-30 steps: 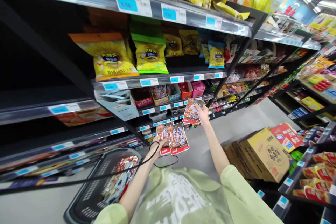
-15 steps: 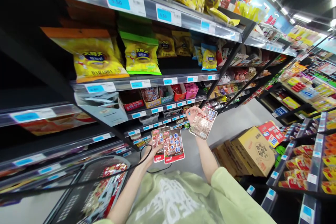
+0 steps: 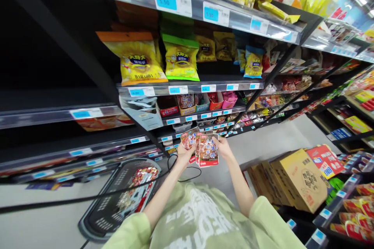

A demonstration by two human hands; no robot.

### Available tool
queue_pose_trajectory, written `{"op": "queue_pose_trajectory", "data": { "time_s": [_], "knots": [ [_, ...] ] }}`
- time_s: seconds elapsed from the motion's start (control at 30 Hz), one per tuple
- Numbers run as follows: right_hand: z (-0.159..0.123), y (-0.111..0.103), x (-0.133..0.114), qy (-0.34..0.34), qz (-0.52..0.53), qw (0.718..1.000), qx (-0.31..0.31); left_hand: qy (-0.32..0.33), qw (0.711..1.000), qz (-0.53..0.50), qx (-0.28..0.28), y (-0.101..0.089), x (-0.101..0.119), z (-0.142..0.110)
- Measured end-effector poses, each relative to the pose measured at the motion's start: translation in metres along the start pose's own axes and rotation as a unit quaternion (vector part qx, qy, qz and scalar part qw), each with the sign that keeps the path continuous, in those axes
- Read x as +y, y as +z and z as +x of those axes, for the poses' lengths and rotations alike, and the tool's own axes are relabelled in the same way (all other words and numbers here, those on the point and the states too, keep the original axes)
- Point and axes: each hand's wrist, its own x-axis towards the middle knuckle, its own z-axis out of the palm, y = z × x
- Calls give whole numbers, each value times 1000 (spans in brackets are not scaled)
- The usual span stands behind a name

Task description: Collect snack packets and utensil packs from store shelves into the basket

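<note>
Several flat snack packets (image 3: 208,151) with red lower edges and dark blue lettering are fanned out in front of my chest. My left hand (image 3: 186,155) is closed on the left side of the fan, its thumb lying over the packets. At the right edge, my right hand (image 3: 223,147) pinches the front packet. Both hands are above the aisle floor, in front of the lower shelves. Small open display boxes (image 3: 187,105) of packaged snacks stand on the shelf beyond them.
A dark shopping basket (image 3: 111,190) with snack packets in it sits on the floor at left. A black cord (image 3: 117,191) crosses over it. Cardboard boxes (image 3: 300,179) stand at right. Yellow snack bags (image 3: 140,60) fill part of the shelf ahead.
My right hand has brought its packet, earlier held apart with its back showing, over to those in my left hand. The view has shifted left, showing more of the basket.
</note>
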Motion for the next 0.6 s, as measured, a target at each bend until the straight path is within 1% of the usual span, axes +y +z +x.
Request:
{"op": "queue_pose_trajectory", "data": {
  "time_s": [0.07, 0.13, 0.2, 0.37, 0.47, 0.6],
  "knots": [
    [3, 0, 3, -15, 1, 1000, 26, -6, 1000, 5, -2, 2, 0, 0],
    [8, -4, -2, -33, 16, 998, 51, -23, 1000, 3, -1, 1, -1, -1],
    [11, -12, -16, -57, 41, 995, 75, -43, 999, -2, -2, -3, 0, -1],
    [7, -34, -57, -128, 100, 977, 139, -85, 995, 11, -43, -15, 7, -2],
    [2, -40, -69, -144, 115, 972, 148, -95, 994, 11, -56, -16, 12, -6],
    [-1, -39, -70, -130, 146, 972, 127, -96, 992, 6, -82, -15, 14, -12]
  ]
}}
